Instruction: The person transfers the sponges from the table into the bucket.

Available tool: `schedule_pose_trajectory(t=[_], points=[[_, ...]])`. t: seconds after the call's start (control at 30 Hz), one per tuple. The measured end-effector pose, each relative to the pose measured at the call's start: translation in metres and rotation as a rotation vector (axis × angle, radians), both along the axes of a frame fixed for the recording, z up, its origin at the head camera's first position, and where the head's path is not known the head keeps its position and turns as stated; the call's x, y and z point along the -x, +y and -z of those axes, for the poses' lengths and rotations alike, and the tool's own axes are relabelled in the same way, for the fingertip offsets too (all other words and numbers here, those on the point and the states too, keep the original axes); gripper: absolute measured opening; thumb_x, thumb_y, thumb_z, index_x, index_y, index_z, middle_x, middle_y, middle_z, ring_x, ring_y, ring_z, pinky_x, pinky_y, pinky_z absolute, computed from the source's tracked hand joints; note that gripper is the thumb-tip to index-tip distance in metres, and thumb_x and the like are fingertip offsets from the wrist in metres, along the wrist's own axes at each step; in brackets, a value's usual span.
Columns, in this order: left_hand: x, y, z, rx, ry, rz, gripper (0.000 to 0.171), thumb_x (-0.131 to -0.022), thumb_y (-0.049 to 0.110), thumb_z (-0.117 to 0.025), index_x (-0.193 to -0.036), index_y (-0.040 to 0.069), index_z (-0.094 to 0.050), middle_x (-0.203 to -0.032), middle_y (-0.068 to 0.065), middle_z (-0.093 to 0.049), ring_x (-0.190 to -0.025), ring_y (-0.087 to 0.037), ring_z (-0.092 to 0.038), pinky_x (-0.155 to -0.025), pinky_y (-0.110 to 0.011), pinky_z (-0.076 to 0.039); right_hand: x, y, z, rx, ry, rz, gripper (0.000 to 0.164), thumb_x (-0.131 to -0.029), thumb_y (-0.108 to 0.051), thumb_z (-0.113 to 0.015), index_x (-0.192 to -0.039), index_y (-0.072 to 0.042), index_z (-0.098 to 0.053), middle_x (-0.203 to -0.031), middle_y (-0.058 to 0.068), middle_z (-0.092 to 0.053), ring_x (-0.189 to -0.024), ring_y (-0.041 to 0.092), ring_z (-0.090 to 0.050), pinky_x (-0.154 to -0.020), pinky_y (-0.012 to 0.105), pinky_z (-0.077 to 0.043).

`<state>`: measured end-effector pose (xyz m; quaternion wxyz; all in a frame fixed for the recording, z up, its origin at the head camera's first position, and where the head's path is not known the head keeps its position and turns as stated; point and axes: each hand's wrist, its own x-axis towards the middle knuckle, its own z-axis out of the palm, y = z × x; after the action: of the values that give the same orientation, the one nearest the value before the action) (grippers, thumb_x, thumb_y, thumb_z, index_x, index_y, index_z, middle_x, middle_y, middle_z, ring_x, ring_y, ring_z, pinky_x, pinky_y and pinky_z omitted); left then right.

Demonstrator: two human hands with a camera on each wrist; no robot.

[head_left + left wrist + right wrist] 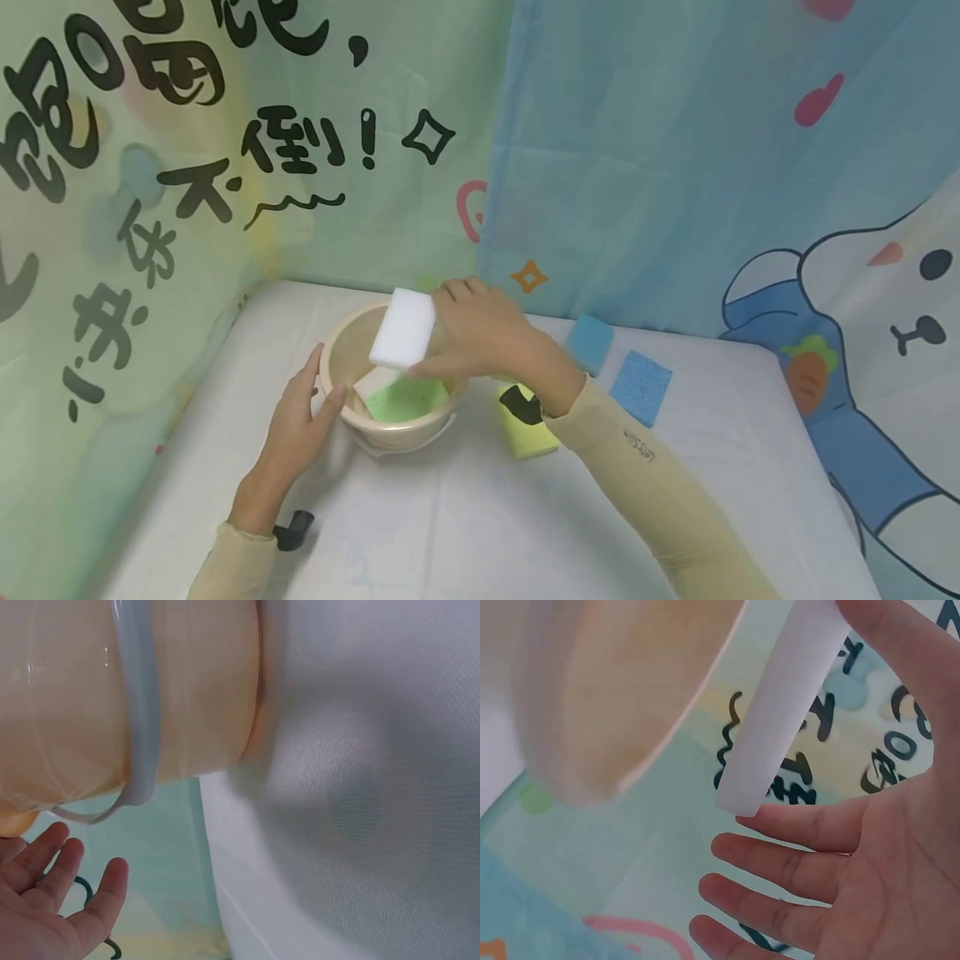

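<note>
Right hand (480, 329) pinching white sponge (405, 329) — bucket (347, 357) below it | left hand (296, 423) touching bucket, fingers loose | risk: sponge could be slipping if fingertip pinch loosens

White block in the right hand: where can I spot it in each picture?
Head: just left of centre, the white block overlaps the bucket's opening.
Left wrist: not in it.
Right wrist: upper right of centre, the white block beside the bucket.
Shared landmark: the bucket, in all three.
</note>
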<state>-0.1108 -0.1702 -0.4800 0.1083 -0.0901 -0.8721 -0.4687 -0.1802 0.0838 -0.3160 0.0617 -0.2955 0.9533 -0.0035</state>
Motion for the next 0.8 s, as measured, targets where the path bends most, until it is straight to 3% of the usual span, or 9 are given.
schedule_pose_trajectory(t=[0.17, 0.3, 0.5, 0.8], points=[[0.000, 0.000, 0.000, -0.001, -0.003, 0.006, 0.068, -0.104, 0.032, -0.052, -0.158, 0.003, -0.023, -0.156, -0.019, -0.037, -0.139, -0.037, -0.037, -0.105, -0.055, -0.041, 0.012, -0.022, 0.011, -0.076, -0.038, 0.014, 0.101, -0.075, -0.080, -0.063, -0.138, -0.002, -0.051, -0.127, 0.010, -0.054, -0.111, 0.028, -0.050, -0.080, 0.044, -0.052], [0.000, 0.001, 0.000, 0.010, -0.010, 0.006, 0.068, -0.105, 0.031, -0.052, -0.159, 0.003, -0.022, -0.156, -0.020, -0.036, -0.139, -0.038, -0.037, -0.105, -0.055, -0.041, 0.016, -0.034, 0.023, -0.113, -0.059, 0.027, 0.101, -0.074, -0.081, -0.063, -0.135, -0.001, -0.052, -0.122, 0.010, -0.052, -0.105, 0.027, -0.050, -0.080, 0.044, -0.052], [0.000, 0.001, 0.000, -0.005, 0.001, 0.005, 0.067, -0.105, 0.031, -0.052, -0.159, 0.004, -0.022, -0.156, -0.019, -0.036, -0.139, -0.038, -0.038, -0.105, -0.057, -0.041, 0.015, -0.051, 0.036, -0.141, -0.102, 0.076, 0.098, -0.073, -0.080, -0.066, -0.134, -0.004, -0.056, -0.121, 0.011, -0.051, -0.113, 0.027, -0.047, -0.087, 0.042, -0.049], [0.000, -0.001, 0.001, -0.013, 0.006, 0.010, 0.067, -0.104, 0.028, -0.053, -0.159, 0.005, -0.022, -0.156, -0.018, -0.036, -0.138, -0.038, -0.039, -0.105, -0.057, -0.040, 0.010, -0.069, 0.040, -0.289, -0.114, 0.142, 0.083, -0.073, -0.085, -0.058, -0.111, -0.012, -0.069, -0.111, 0.010, -0.057, -0.108, 0.027, -0.046, -0.082, 0.041, -0.047]])
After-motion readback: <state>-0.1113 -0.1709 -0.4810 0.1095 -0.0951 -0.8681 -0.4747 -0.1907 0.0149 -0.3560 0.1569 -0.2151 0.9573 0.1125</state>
